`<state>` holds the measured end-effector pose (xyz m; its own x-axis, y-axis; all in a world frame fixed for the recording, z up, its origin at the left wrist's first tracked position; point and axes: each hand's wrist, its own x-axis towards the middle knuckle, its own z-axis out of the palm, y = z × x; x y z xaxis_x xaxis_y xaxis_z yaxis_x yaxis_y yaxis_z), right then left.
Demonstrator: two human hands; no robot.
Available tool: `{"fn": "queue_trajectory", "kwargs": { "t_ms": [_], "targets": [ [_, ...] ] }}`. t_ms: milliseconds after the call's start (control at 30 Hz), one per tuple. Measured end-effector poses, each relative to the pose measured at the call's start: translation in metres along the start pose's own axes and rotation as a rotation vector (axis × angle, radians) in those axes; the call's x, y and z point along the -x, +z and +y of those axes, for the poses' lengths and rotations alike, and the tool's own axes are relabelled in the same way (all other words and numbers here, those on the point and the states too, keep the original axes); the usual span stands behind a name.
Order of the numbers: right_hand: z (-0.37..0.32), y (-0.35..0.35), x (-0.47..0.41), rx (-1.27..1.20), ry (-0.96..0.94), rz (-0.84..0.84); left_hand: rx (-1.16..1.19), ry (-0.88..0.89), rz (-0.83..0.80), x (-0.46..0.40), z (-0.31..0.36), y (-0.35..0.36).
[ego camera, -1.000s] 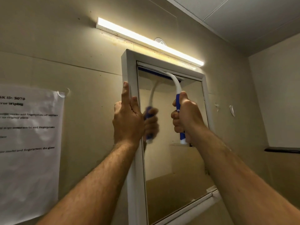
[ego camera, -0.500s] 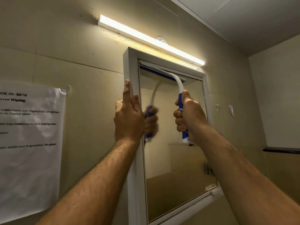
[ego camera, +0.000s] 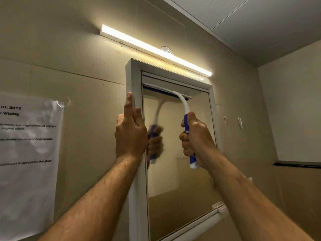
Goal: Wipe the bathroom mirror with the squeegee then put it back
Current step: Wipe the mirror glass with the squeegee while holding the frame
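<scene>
One notice (ego camera: 29, 153) hangs left of the left hand (ego camera: 130, 134), which clasps the mirror frame (ego camera: 139, 197); the right hand (ego camera: 196, 138) grips the squeegee (ego camera: 184, 105), blade above.

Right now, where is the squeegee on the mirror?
In the head view, the squeegee sits at the top of the mirror, blade just under the upper frame, its blue handle gripped by the right hand right of centre.
</scene>
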<state>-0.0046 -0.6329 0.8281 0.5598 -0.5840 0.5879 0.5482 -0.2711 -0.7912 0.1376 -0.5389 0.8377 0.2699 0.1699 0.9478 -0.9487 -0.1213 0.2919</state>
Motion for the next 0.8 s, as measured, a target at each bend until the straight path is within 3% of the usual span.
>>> {"fn": "queue_trajectory", "kwargs": {
  "t_ms": [167, 400, 633, 800],
  "targets": [
    [-0.012, 0.002, -0.009, -0.02, 0.009, -0.016, 0.013, 0.004, -0.003, 0.0, -0.002, 0.0],
    [0.037, -0.005, 0.024, 0.068, 0.05, 0.031, 0.017, 0.0, -0.009, -0.001, -0.003, 0.001],
    [0.005, -0.001, 0.004, 0.052, 0.009, 0.028, 0.037, -0.022, -0.017, 0.001, -0.003, 0.002],
    [0.027, 0.006, 0.012, 0.037, 0.027, 0.049, 0.04, -0.05, -0.022, 0.012, -0.005, 0.0]
  ]
}}
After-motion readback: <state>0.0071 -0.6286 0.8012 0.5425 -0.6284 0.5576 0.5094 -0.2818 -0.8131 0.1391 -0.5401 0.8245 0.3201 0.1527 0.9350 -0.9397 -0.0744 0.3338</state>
